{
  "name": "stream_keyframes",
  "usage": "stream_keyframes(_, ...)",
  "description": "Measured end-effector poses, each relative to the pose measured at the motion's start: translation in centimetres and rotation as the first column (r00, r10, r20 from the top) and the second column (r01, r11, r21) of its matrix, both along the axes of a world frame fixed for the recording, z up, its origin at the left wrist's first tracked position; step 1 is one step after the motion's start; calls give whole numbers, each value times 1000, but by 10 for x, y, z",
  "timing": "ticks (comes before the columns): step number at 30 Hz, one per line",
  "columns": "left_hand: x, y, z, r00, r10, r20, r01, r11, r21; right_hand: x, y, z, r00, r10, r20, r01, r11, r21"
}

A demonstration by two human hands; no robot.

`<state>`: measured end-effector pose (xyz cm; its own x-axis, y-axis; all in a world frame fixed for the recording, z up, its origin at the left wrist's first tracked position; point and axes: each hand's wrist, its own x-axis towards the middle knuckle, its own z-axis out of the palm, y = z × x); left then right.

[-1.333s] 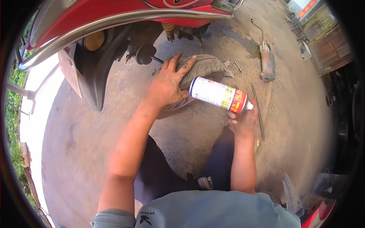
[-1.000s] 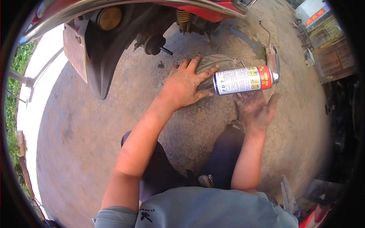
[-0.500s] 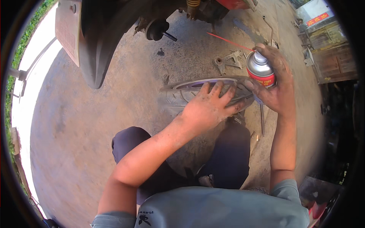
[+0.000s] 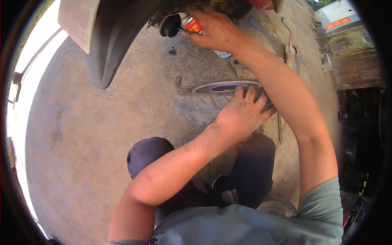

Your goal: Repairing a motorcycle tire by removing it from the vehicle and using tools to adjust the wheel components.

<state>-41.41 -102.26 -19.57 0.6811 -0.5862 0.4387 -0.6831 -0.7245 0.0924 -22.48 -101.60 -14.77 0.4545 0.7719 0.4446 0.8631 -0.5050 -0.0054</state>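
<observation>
My right hand [image 4: 216, 29] is wrapped round a red and silver spray can [image 4: 191, 24], raised at the underside of a dark vehicle. The can's top is close to a black round hub part [image 4: 168, 27] with a stub axle. A thin red straw runs from the nozzle toward that part; whether spray comes out cannot be seen. My left hand [image 4: 245, 109] lies over a wheel [image 4: 195, 108] with a black tyre and purplish rim. Its fingers are spread and curl over the tyre onto the rim side, gripping it in front of my knees.
A dark fender [image 4: 108, 49] with a pale plate [image 4: 77, 22] hangs at the upper left. Beyond the wheel lies a metal bracket [image 4: 236, 65], partly hidden by my right arm. Farther right are a long-handled tool [image 4: 288, 30] and a wooden cabinet [image 4: 357, 65]. Another tyre [image 4: 279, 206] lies behind my leg.
My right hand has carried the spray can up and left, from beside the wheel to the hub part. My left hand has stayed on the wheel.
</observation>
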Motion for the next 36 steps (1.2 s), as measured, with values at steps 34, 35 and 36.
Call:
stream_keyframes(34, 10, 21, 0, 997, 15, -71, -25, 990, -142, 18, 48, -26, 998, 36, -47, -35, 999, 22)
stream_keyframes(35, 10, 20, 0, 997, 13, -71, -23, 990, -142, 19, 48, -26, 998, 34, -46, -33, 999, 22)
stream_keyframes(36, 10, 19, 0, 998, 16, -61, -25, 988, -150, 20, 48, -27, 999, 22, -33, -22, 1000, -5)
